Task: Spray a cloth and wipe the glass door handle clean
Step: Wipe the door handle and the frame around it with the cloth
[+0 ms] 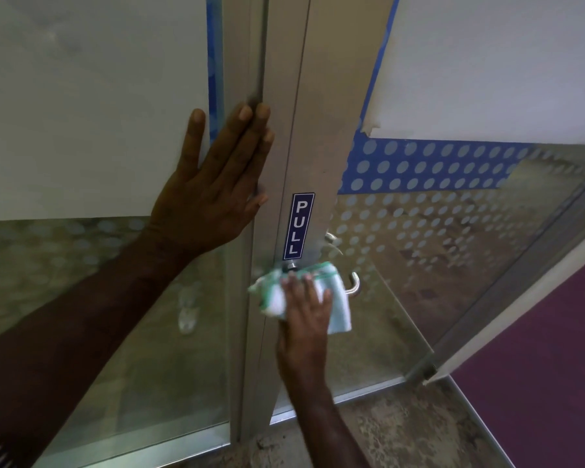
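Observation:
A glass door with an aluminium frame (304,136) stands ajar in front of me. Its metal lever handle (353,285) sits below a blue PULL sticker (299,226). My right hand (304,315) presses a white cloth with green edging (338,309) over the handle, so most of the lever is hidden and only its curved end shows on the right. My left hand (217,184) lies flat, fingers spread, against the fixed glass panel and frame to the left. No spray bottle is in view.
The fixed glass panel (81,130) on the left carries frosted film and a blue strip. The open door leaf (453,214) has a blue dotted band. Speckled stone floor (402,430) lies below, and purple carpet (537,383) at the right.

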`<state>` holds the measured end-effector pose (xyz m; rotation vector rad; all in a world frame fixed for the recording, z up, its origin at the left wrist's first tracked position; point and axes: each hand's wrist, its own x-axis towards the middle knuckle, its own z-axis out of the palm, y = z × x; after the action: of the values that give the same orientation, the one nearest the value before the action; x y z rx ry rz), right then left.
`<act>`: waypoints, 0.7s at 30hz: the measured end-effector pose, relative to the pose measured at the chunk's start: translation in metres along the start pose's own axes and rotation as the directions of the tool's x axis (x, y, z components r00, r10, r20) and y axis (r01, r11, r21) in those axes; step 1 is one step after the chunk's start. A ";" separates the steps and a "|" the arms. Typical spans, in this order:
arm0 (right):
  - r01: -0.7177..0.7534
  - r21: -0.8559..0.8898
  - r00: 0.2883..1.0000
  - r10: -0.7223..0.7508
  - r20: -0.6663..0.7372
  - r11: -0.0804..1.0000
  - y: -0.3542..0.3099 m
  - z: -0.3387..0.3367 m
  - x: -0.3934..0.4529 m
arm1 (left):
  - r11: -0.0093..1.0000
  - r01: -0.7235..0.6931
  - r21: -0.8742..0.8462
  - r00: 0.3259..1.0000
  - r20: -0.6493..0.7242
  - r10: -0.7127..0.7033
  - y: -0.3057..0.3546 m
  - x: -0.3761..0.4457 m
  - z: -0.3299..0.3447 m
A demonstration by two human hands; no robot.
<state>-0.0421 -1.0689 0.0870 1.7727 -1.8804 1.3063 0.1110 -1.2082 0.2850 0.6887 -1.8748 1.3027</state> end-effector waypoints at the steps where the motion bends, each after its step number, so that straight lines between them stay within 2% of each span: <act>1: 0.077 -0.054 0.995 -0.073 0.061 0.996 -0.005 0.005 -0.006 | 1.000 -0.001 -0.011 1.000 -0.004 0.001 0.000 0.000 -0.001; 3: 0.191 -0.145 0.979 -0.177 0.104 0.971 0.000 0.005 -0.011 | 0.999 -0.007 -0.031 1.000 -0.004 0.006 -0.001 -0.001 -0.003; 5: 0.221 -0.233 0.974 -0.203 0.100 0.947 0.022 -0.008 -0.008 | 0.999 -0.007 -0.039 1.000 -0.004 0.007 -0.001 0.000 -0.003; 9: -0.001 -0.170 0.999 -0.007 -0.048 0.985 0.056 -0.038 0.004 | 1.000 0.001 -0.011 1.000 -0.012 -0.001 -0.001 0.000 0.000; 12: -0.068 -0.123 0.996 0.059 -0.072 0.990 0.048 -0.038 0.007 | 1.000 0.010 -0.008 1.000 -0.006 -0.010 0.000 0.000 -0.001; 13: -0.046 -0.129 0.998 0.040 -0.047 0.991 0.040 -0.033 0.007 | 1.000 0.011 -0.008 1.000 -0.004 -0.011 0.000 0.000 -0.001; 17: 0.221 -0.284 0.974 -0.194 0.121 0.933 0.016 -0.007 0.007 | 1.000 0.008 -0.023 1.000 -0.014 -0.008 0.000 0.000 -0.001; 21: 0.293 -0.415 0.955 -0.241 0.175 0.861 0.029 -0.016 0.012 | 1.000 0.008 -0.005 1.000 -0.018 -0.008 0.000 -0.002 0.002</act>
<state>-0.0773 -1.0691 0.0922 1.8062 -1.7276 0.6287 0.1115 -1.2099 0.2834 0.6790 -1.8581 1.2941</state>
